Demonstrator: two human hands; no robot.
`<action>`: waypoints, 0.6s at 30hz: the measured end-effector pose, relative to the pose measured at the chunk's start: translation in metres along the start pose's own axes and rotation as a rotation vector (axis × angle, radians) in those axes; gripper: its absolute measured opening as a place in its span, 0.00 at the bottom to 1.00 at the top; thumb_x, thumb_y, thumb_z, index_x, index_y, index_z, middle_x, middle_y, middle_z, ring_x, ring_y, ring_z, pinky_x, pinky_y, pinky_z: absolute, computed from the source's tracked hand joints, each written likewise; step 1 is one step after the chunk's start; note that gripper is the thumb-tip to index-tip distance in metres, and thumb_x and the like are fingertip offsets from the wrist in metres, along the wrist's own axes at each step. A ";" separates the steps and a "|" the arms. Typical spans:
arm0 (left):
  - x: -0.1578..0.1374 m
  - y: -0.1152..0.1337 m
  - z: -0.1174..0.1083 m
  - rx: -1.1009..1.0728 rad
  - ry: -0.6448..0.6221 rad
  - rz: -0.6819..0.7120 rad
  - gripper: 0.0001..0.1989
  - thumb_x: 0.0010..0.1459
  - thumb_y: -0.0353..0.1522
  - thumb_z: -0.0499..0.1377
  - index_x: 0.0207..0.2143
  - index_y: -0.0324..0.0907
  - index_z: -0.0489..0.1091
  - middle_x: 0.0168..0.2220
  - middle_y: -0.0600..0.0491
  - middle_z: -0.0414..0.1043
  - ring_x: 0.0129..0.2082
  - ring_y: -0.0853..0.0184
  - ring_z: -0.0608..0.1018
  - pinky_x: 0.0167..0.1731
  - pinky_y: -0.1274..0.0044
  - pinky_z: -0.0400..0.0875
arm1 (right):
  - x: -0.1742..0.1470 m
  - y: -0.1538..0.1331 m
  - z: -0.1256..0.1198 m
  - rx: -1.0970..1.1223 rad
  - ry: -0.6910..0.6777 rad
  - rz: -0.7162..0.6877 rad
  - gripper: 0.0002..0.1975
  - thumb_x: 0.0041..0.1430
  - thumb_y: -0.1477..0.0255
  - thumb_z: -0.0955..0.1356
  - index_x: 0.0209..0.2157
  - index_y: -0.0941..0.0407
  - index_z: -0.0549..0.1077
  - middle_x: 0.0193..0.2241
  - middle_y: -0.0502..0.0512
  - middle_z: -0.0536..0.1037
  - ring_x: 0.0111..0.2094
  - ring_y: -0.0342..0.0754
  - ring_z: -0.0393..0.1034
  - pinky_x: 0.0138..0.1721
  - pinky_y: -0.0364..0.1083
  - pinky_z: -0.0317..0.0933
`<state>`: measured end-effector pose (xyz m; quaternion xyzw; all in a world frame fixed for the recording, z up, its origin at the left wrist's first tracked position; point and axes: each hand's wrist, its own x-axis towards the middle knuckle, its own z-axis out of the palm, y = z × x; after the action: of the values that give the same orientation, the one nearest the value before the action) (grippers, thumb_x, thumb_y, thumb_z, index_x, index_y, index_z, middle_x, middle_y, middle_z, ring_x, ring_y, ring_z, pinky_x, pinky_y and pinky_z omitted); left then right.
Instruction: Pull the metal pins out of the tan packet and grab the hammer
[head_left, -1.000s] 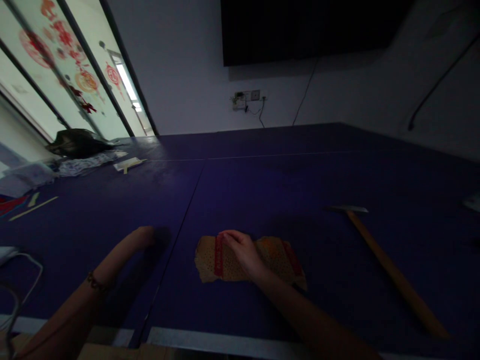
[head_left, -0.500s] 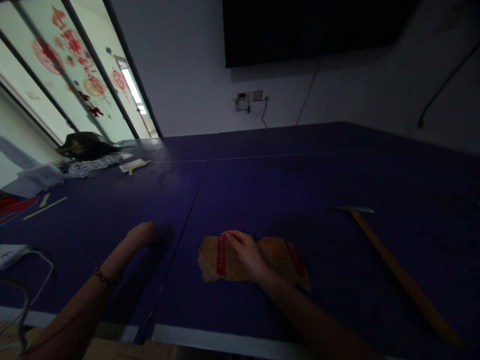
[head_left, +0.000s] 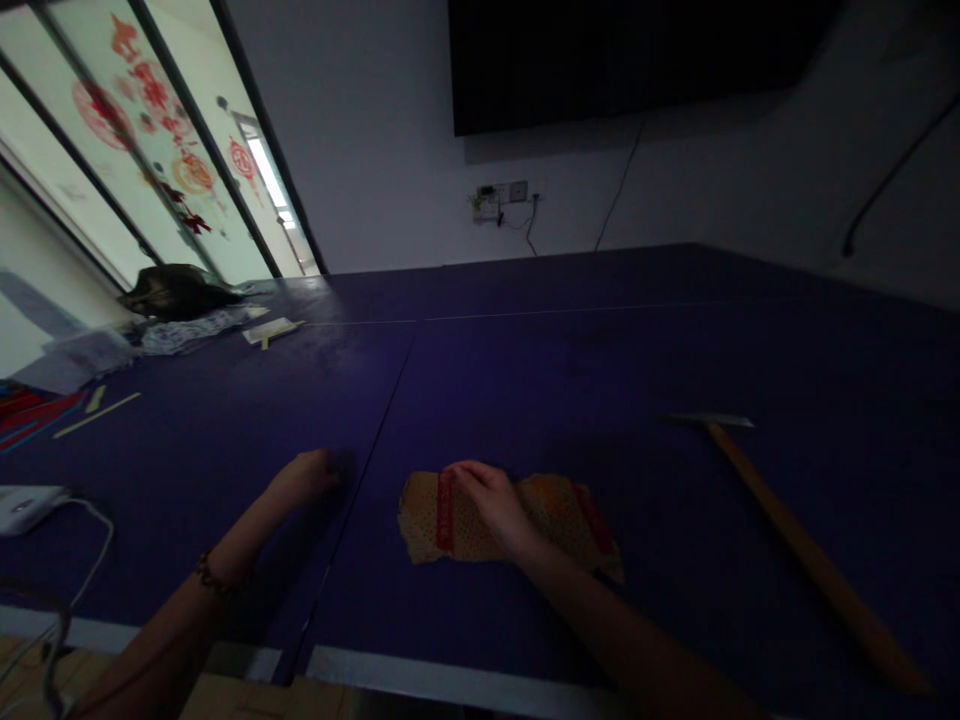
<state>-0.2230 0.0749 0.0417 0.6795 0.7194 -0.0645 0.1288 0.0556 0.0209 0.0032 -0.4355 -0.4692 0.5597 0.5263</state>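
A torn piece of brown cardboard (head_left: 420,515), dotted with many small holes and crossed by red printed bands, lies flat on the purple table. Over its left red band rests my right hand (head_left: 491,500), thumb and fingers pinched together; whatever is between the fingertips is too small to make out. My left hand (head_left: 306,478) is closed low over the table, left of the cardboard and close to the table seam. Its fingertips are in shadow, so what it holds is hidden. To the right lies a hammer (head_left: 799,540) with a long wooden handle.
The purple table (head_left: 480,380) has a pale front edge. At left are a white power strip (head_left: 30,508) with a cable, yellow strips (head_left: 97,415) and a clear plastic box (head_left: 75,358). A dark bag (head_left: 176,290) sits at the back left. A black screen (head_left: 630,60) hangs on the wall.
My left hand has moved a little to the right, toward the table seam. My right hand stays at the same spot on the cardboard. The hammer lies as before.
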 end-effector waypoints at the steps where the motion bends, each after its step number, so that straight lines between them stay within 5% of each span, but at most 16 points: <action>1: -0.003 0.003 0.002 0.026 0.000 -0.001 0.07 0.48 0.29 0.52 0.29 0.36 0.68 0.29 0.42 0.73 0.32 0.57 0.76 0.28 0.75 0.64 | 0.000 0.000 0.000 0.000 -0.001 0.002 0.12 0.45 0.61 0.67 0.26 0.56 0.75 0.28 0.54 0.77 0.33 0.51 0.69 0.38 0.49 0.59; 18: -0.034 0.009 0.008 0.060 0.009 0.037 0.08 0.52 0.33 0.51 0.32 0.39 0.66 0.30 0.46 0.74 0.32 0.60 0.76 0.25 0.77 0.62 | 0.000 0.003 0.000 0.006 -0.004 -0.007 0.14 0.47 0.59 0.67 0.27 0.55 0.75 0.29 0.53 0.78 0.34 0.50 0.70 0.39 0.48 0.61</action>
<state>-0.2120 0.0412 0.0442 0.6966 0.7049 -0.0806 0.1064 0.0550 0.0208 0.0000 -0.4312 -0.4700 0.5600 0.5287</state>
